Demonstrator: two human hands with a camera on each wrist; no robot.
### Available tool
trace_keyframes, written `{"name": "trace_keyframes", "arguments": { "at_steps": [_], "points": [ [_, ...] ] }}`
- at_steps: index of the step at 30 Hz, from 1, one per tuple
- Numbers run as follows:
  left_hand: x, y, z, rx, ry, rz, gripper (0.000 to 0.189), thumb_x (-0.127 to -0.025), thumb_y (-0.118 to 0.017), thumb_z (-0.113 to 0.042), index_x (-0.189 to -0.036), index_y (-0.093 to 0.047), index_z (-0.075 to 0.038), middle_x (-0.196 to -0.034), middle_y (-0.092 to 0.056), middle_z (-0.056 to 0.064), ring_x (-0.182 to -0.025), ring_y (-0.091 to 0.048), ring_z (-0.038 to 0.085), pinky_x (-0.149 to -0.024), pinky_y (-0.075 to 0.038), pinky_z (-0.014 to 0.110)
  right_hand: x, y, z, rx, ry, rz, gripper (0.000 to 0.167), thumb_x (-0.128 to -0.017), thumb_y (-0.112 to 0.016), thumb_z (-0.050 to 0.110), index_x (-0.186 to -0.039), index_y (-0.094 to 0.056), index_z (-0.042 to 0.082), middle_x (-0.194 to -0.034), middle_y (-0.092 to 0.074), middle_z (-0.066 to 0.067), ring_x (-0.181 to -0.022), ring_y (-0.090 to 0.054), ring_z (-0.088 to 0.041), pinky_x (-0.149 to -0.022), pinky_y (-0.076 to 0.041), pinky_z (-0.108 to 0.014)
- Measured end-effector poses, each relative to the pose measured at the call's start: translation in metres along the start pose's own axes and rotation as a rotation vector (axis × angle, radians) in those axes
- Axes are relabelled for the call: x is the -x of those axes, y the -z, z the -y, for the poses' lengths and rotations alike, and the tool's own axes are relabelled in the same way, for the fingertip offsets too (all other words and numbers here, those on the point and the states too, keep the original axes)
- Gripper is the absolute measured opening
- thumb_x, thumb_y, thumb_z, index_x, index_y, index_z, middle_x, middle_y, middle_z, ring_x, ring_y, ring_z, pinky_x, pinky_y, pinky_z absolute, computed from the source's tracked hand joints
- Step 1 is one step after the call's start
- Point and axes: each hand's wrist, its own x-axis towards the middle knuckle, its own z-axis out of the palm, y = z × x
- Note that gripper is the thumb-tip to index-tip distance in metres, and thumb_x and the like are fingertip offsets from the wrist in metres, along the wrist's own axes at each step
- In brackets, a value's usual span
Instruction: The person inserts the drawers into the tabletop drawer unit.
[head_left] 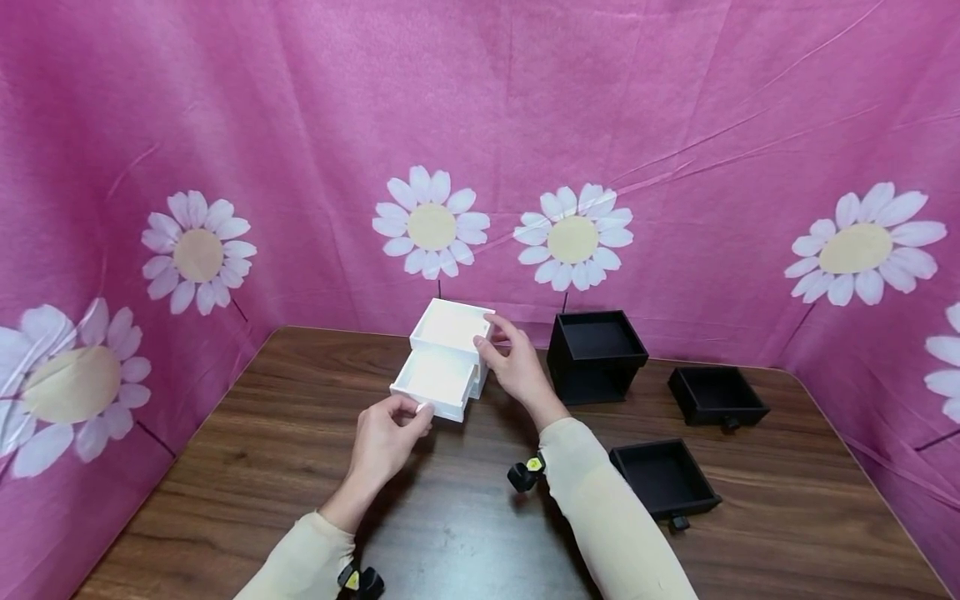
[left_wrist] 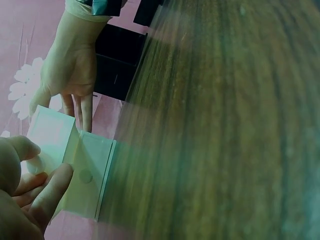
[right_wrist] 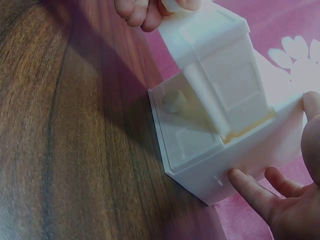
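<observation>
Currently, the left grip (head_left: 384, 440) pinches the knob (right_wrist: 171, 6) of the white drawer (head_left: 435, 379), which juts out just beyond it; the white cabinet (head_left: 453, 323) stands immediately left of the right grip (head_left: 517, 367), whose spread fingers touch its side.

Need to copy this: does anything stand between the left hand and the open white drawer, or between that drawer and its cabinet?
Nothing visible: the left hand pinches the knob of the open drawer, which sits partway in the white cabinet; the right hand touches the cabinet's side. What lies behind the drawer is hidden.
</observation>
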Motion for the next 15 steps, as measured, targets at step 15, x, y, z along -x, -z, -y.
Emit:
{"name": "trace_keyframes", "arguments": {
  "at_steps": [15],
  "points": [
    [-0.0015,-0.0042,-0.0015,-0.009,-0.016,0.017,0.016,-0.093,-0.083,-0.015,-0.082,-0.076,-0.007,-0.07,-0.078,0.005,-0.061,-0.072,0.006,-0.062,-0.049,0.019,-0.0011,-0.0011,-0.0021,-0.002,0.011,-0.011,0.055,-0.106,-0.07,0.026,-0.157,-0.055,0.013,-0.138,-0.058,-0.026,-0.122,-0.069,-0.041,-0.095,-0.063,-0.046]
  ]
}}
